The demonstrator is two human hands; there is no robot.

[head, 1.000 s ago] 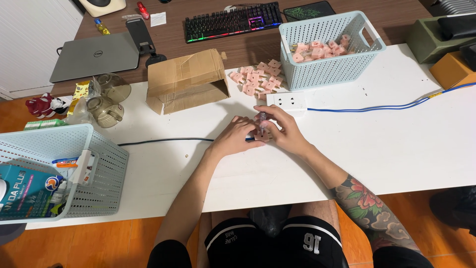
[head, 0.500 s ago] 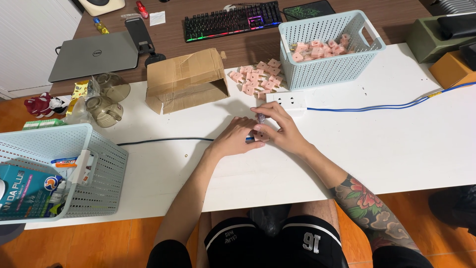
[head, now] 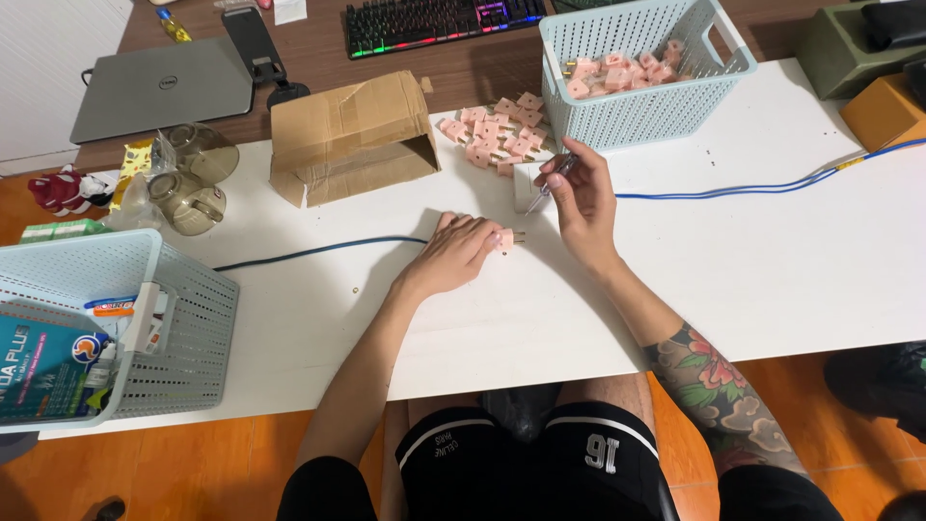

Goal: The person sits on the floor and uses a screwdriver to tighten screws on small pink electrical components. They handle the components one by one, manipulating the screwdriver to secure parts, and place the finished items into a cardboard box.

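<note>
I sit at a long white tabletop, its far edge butted against a brown wooden desk. At my left stands a pale blue perforated plastic basket stuffed with packets; a second basket of the same kind sits at the far side, holding small pink plug pieces. Left of that one lies an open brown cardboard box on its side, and between box and basket a loose heap of pink plastic plug adapters rests on the table. A thin blue cable runs off to the right from a white power strip just beyond my hands.

My left hand lies flat on the table, fingers curled loosely over one small pink adapter, pinning it at my fingertips with its two metal prongs pointing right. My right hand is raised just beside it, thumb and forefinger pinched shut on a slim clear-handled screwdriver, its tip angled down over the power strip's end.
</note>
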